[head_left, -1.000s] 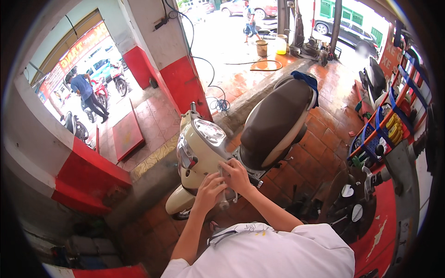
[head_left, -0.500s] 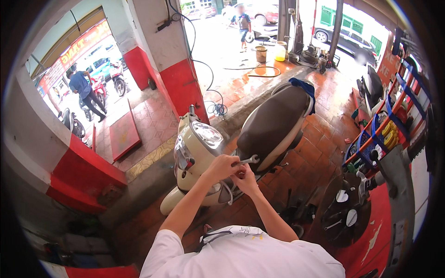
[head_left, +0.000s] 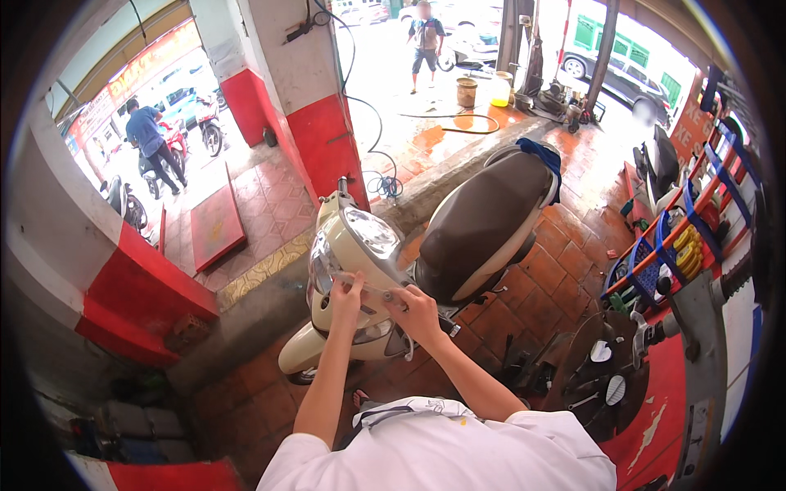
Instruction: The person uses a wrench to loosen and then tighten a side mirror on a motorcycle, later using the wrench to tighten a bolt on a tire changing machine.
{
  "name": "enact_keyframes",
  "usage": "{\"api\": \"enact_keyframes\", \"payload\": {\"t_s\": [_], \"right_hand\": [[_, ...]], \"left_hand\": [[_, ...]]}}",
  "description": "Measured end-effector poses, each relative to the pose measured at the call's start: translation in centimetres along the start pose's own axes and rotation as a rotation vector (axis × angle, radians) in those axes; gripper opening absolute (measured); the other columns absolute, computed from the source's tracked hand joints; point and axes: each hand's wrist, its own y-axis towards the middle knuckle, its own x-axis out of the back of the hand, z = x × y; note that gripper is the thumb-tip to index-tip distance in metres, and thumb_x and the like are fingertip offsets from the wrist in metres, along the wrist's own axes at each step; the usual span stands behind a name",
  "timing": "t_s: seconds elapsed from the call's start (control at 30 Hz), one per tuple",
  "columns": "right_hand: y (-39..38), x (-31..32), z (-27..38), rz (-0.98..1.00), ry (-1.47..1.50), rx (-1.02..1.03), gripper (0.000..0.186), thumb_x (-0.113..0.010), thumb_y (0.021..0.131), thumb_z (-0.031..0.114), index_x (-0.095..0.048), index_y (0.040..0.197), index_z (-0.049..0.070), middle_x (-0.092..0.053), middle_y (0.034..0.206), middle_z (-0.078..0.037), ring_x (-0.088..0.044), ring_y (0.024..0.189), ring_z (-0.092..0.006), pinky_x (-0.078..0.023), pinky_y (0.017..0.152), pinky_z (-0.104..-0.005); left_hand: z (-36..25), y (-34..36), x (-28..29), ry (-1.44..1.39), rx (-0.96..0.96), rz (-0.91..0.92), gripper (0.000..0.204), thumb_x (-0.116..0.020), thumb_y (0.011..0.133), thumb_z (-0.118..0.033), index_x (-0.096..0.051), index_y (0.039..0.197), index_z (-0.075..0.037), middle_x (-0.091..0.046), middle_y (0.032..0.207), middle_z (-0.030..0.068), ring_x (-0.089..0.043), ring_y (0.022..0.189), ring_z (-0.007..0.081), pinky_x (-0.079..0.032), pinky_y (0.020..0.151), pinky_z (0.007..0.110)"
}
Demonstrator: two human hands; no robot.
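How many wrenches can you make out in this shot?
2 visible: the silver wrench held between the left hand and right hand, and a second wrench on the round dark tray at right. Others may be hidden in the clutter nearby.

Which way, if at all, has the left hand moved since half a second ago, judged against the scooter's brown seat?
Yes: the left hand has moved leftward in the picture, away from the front end of the brown seat.

From the scooter seat, the pillar stands at ten o'clock, bucket at twelve, rack at three, cloth on its one-o'clock end.
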Motion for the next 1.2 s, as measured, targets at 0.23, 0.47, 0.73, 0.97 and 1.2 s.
{"api": "enact_keyframes", "payload": {"t_s": [0.23,0.47,0.73,0.97,1.2], "right_hand": [[-0.2,-0.3,0.8,-0.045,0.081,-0.033,0.03,-0.081,0.08,0.016,-0.075,0.108,0.009,-0.065,0.09,-0.007,-0.068,0.072,-0.0235,-0.054,0.065,-0.0354],[-0.5,-0.3,0.1,-0.025,0.092,-0.03,0.037,-0.076,0.078,0.008,-0.073,0.115,0.01,-0.065,0.094,-0.007,-0.068,0.078,-0.0241,-0.054,0.067,-0.0361],[-0.8,-0.2,-1.5,-0.075,0.178,0.129,0.047,-0.075,0.072,0.005,-0.066,0.118,0.003,-0.055,0.081,-0.007,-0.056,0.066,-0.0206,-0.048,0.063,-0.0308],[-1.7,0.7,-3.0,0.014,0.4,-0.113,0.037,-0.075,0.079,0.003,-0.054,0.109,0.005,-0.061,0.087,-0.003,-0.058,0.078,-0.0091,-0.051,0.071,-0.0259],[-0.9,1.4,-3.5,0.152,0.728,-0.362,0.029,-0.073,0.087,0.004,-0.059,0.112,0.004,-0.066,0.094,-0.001,-0.064,0.084,-0.0104,-0.053,0.073,-0.0254]], "left_hand": [[3.7,-6.9,2.7,-0.042,-0.327,0.039,0.013,-0.063,0.099,-0.004,-0.06,0.111,-0.005,-0.067,0.111,0.0081,-0.069,0.095,0.0179,-0.059,0.08,0.031],[-0.1,-10.5,2.5,0.682,-0.845,0.3,0.022,-0.071,0.081,0.005,-0.073,0.099,-0.005,-0.067,0.109,0.0105,-0.069,0.105,0.0262,-0.058,0.09,0.037],[-5.5,-8.0,-1.9,1.132,-1.134,0.717,0.018,-0.074,0.072,-0.01,-0.071,0.09,-0.011,-0.068,0.099,0.0019,-0.066,0.103,0.025,-0.048,0.103,0.043],[-6.3,-5.2,-5.4,1.028,-0.838,0.899,0.018,-0.077,0.073,-0.016,-0.068,0.085,-0.006,-0.069,0.089,0.0074,-0.066,0.084,0.0297,-0.052,0.079,0.041],[-6.1,-2.5,-7.6,0.86,-0.46,0.967,0.029,-0.079,0.08,-0.027,-0.071,0.091,-0.001,-0.072,0.087,0.0152,-0.07,0.08,0.03,-0.052,0.073,0.039]]}}
